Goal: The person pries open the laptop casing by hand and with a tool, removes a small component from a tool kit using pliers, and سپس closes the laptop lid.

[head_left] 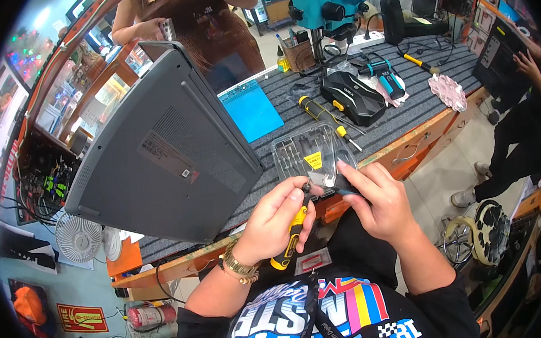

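My left hand (270, 223) is closed around a yellow-and-black screwdriver (295, 230), its handle slanting down and its tip end up near my fingertips. Close beside it, my right hand (380, 201) pinches a dark tool with a shiny silver end (329, 180); its exact kind is hard to make out. The silver end meets or nearly meets the screwdriver's upper end. Just beyond both hands, a clear plastic case (287, 152) with small bits and a yellow label lies on the bench. To the left, a dark grey laptop (164, 145) stands propped on its edge, underside toward me.
Another yellow-and-black screwdriver (321, 115) and a black angular case (352, 96) lie beyond the clear case. A blue mat (253, 110) is behind the laptop. Farther back stand a teal microscope (327, 5) and a person holding a phone (168, 29). A white fan (79, 238) is at left.
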Demonstrator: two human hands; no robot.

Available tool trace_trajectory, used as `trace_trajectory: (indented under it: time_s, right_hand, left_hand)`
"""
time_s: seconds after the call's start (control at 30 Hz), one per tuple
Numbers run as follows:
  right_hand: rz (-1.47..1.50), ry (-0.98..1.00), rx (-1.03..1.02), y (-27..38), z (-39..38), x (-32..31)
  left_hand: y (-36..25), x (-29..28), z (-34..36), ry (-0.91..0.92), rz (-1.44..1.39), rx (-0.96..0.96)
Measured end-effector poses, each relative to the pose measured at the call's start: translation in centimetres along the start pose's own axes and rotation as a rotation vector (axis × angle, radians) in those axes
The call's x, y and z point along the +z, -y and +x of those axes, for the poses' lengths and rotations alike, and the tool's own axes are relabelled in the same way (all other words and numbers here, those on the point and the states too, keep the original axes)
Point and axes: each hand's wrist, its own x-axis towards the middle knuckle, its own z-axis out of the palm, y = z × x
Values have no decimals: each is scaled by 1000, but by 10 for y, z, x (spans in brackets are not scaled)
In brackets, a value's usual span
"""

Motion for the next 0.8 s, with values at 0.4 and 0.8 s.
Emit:
trace_trajectory:
  time_s: [0.4,0.8]
  right_hand:
    - [132,3,-50,-5,-6,-10]
    - [34,7,-72,0,-2,2]
  left_hand:
    - [1,2,-1,-37,36,45]
    - [-2,2,-2,17,36,26]
